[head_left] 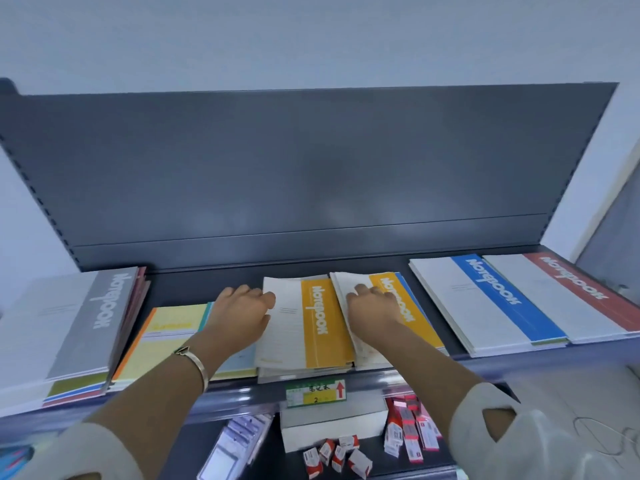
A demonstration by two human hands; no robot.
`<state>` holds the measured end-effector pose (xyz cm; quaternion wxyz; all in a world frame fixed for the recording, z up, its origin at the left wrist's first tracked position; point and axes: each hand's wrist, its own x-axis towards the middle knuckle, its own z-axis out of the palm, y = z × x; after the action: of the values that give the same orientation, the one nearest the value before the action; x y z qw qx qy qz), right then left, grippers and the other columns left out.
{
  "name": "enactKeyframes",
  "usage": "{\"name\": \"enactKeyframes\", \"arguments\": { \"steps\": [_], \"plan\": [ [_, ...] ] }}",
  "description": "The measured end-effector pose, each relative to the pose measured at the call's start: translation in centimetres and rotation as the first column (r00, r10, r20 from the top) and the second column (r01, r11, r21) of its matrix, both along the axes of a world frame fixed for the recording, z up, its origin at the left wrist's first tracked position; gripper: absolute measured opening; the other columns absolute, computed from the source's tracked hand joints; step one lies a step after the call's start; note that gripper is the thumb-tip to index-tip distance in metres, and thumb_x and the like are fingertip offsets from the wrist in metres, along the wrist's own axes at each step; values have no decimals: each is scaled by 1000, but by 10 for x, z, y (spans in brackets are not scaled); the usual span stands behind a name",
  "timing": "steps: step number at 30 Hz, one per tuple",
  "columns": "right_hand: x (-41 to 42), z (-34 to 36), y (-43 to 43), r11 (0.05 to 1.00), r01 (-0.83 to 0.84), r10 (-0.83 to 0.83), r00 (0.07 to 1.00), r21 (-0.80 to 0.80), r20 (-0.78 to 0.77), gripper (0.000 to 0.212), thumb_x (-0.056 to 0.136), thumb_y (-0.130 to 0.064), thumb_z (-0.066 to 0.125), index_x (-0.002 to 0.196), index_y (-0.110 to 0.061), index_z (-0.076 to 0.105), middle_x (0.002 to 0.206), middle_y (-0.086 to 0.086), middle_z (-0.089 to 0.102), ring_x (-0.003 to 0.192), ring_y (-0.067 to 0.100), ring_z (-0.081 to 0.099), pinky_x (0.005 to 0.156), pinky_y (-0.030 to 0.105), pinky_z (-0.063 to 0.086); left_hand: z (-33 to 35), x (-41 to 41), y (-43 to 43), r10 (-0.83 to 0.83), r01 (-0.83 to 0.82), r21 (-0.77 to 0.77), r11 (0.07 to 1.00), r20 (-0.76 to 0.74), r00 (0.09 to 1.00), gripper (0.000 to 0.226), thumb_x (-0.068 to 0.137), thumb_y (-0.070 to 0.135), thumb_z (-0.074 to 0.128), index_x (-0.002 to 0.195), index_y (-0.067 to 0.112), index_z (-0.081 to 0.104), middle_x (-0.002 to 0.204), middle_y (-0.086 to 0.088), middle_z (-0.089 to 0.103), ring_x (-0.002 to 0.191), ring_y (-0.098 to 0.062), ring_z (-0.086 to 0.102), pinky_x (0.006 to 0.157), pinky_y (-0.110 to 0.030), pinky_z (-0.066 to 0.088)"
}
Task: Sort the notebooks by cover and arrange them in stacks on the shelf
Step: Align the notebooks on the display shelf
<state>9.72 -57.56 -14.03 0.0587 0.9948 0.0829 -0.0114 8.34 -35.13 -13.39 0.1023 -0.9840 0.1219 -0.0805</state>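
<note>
The left grip [242, 317] is curling its fingers round the left edge of the yellow stack [311, 323], which is lying in the middle of the shelf [194, 289]. The right grip [374, 306] is resting bent fingers on a loose yellow notebook [422, 323] that is leaning, tilted, against the yellow stack's right side; I cannot tell whether it is clamping that cover. Just left of the yellow stack a pale yellow notebook [166, 334] is lying flat, and further left a grey stack [86, 323] is sitting. Well right of the yellow stack, a blue stack [485, 303] and a red stack [571, 292] are lying side by side.
</note>
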Motion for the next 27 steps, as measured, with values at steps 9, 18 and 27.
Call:
{"name": "enactKeyframes", "arguments": {
  "steps": [9,18,27],
  "plan": [
    [-2,16,176,878,-435,414,900,201,140,34,98,-26,40,129,-16,50,128,8,50,119,31,48,95,40,41,10,-37,138,257,-257,-85,963,-10,966,30,95,33,42,124,26,48,126,4,55,122,-20,44,97,-33,31],
    [-10,21,338,822,-465,486,874,329,18,34,98,-23,41,127,-11,53,125,13,52,113,34,50,89,43,48,6,-73,312,588,-585,-320,745,-98,803,50,93,46,47,137,25,38,140,-3,44,127,-27,42,101,-39,37],
    [4,2,392,855,-211,274,959,474,-67,33,97,-26,46,127,-14,52,122,10,53,106,27,57,84,34,51,-17,-35,364,562,-688,-647,329,-451,694,71,76,39,75,127,2,43,128,-18,48,118,-33,49,97,-42,44]
  ]
}}
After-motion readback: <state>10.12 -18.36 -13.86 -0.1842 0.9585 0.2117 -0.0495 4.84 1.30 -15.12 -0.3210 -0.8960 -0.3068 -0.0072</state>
